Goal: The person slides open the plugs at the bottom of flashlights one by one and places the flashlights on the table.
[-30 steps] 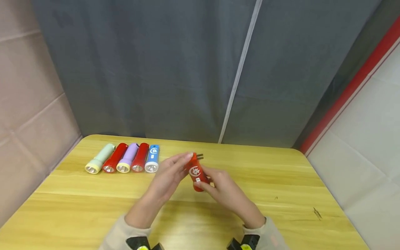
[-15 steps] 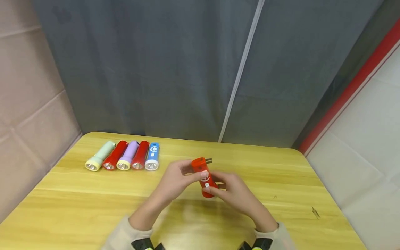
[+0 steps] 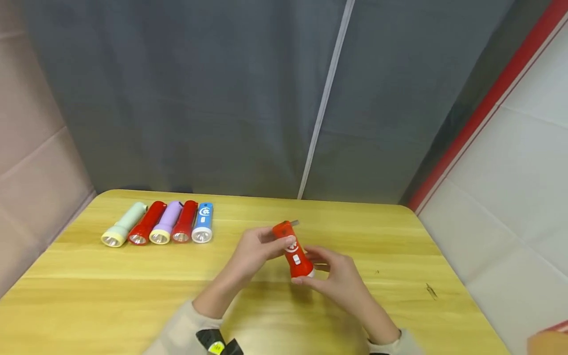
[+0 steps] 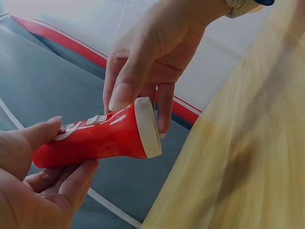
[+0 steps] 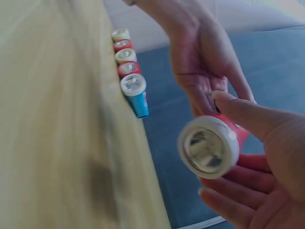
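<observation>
A red flashlight (image 3: 297, 255) with a white lens rim (image 5: 209, 147), a white switch (image 4: 96, 120) and metal plug prongs (image 3: 295, 223) at its tail is held over the table. My left hand (image 3: 254, 252) grips the tail half, thumb on the printed side and fingers underneath. Around the lens end is my right hand (image 3: 338, 276), thumb and fingers spread and loosely bent, thumb tip right at the head of the light. The lens faces the right wrist camera.
A row of flashlights lies at the table's back left: pale green (image 3: 126, 222), red (image 3: 148, 222), purple (image 3: 166, 221), a second red (image 3: 185, 221) and blue (image 3: 203, 222). A grey curtain (image 3: 186, 98) hangs behind the wooden table (image 3: 133, 291).
The red flashlight has turned and shifted slightly right. My left thumb has moved onto its printed side. My right hand has slid from the body to the lens end, its fingers loosening.
</observation>
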`<action>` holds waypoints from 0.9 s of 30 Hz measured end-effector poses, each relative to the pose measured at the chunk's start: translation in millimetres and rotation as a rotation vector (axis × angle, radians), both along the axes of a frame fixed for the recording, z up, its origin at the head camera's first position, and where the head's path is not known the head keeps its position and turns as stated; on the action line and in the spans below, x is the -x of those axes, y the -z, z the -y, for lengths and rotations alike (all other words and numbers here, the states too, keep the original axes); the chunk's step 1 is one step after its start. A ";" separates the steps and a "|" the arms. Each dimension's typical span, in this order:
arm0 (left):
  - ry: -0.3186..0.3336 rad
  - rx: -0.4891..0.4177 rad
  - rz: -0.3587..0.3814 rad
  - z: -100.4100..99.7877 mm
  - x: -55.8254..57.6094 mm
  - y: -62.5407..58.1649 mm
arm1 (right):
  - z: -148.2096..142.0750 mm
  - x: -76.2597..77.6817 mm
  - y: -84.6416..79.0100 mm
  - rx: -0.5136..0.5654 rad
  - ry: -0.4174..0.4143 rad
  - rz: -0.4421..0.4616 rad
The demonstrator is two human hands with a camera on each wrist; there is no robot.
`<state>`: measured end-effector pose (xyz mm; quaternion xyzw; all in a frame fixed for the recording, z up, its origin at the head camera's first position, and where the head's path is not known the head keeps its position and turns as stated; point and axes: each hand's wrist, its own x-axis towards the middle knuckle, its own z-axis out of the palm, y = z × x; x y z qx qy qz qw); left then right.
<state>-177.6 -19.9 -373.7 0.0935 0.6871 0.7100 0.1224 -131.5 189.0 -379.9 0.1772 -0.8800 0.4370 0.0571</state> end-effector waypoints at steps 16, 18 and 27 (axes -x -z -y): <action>0.020 -0.091 0.135 -55.8 35.5 27.3 | -9.1 7.1 2.5 -0.304 0.375 -0.057; 0.030 -0.092 0.164 -62.8 39.1 29.7 | -13.6 8.9 1.9 -0.311 0.392 -0.042; 0.015 -0.298 0.295 -96.8 52.7 37.2 | -35.9 20.2 1.6 -0.328 0.459 -0.009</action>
